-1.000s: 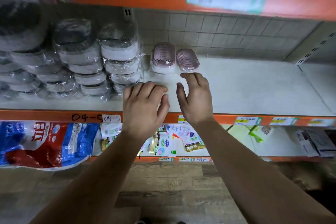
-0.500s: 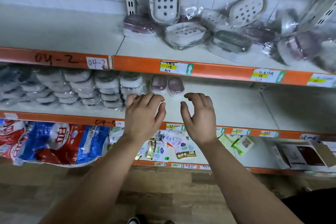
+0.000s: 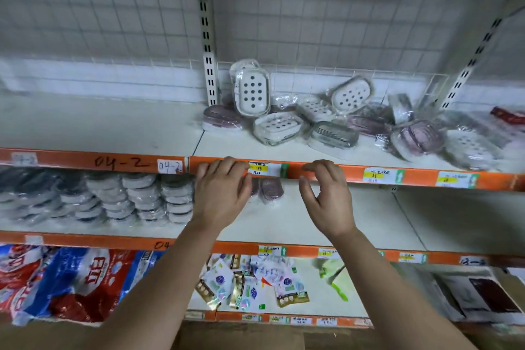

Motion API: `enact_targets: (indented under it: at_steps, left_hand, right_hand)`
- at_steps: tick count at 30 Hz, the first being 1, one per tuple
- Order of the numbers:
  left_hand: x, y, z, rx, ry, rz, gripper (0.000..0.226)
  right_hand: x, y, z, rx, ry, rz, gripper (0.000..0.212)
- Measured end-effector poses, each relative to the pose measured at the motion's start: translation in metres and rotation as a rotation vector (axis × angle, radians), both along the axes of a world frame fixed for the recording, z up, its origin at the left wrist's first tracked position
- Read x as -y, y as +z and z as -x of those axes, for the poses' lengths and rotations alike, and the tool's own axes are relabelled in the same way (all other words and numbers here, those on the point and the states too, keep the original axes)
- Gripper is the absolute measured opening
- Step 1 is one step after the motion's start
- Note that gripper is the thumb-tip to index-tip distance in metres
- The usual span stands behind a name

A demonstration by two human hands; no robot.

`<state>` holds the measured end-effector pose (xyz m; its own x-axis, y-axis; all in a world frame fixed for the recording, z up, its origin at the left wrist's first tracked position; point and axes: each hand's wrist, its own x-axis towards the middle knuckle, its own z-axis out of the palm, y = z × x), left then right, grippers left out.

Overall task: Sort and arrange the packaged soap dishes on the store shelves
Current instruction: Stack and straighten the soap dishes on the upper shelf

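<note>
While both hover empty before the orange shelf edge (image 3: 85,161), left hand (image 3: 221,197) has fingers together, slightly bent; right hand (image 3: 326,203) fingers loosely curled, thumb apart. Packaged soap dishes (image 3: 279,126) jumbled on upper shelf (image 3: 99,122).

The upper shelf (image 3: 99,125) carries a loose heap of wrapped soap dishes (image 3: 312,122) above the right hand (image 3: 326,199). The middle shelf (image 3: 426,216) holds neat stacks of dishes (image 3: 136,202) left of the left hand (image 3: 221,193) and two pink dishes (image 3: 271,189) just right of it.
</note>
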<state>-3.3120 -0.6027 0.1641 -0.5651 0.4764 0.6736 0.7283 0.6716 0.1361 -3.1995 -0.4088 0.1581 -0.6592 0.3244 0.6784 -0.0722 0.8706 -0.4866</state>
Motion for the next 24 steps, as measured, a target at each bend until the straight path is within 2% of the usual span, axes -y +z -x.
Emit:
enact_targets:
  at_steps: [14,19,24]
  left_hand:
    - [-0.055,0.013,0.105,0.005,-0.129,-0.042,0.034]
    - [-0.094,0.012,0.127,0.077,-0.291,-0.032,0.038]
    - [-0.122,0.013,0.133,0.067,-0.323,0.019,0.037]
  right_hand:
    - [-0.045,0.013,0.076,0.033,-0.146,-0.052,0.029]
    - [-0.078,0.013,0.095,0.113,-0.258,-0.104,0.035]
    - [-0.115,0.014,0.099,0.189,-0.413,-0.14,0.041]
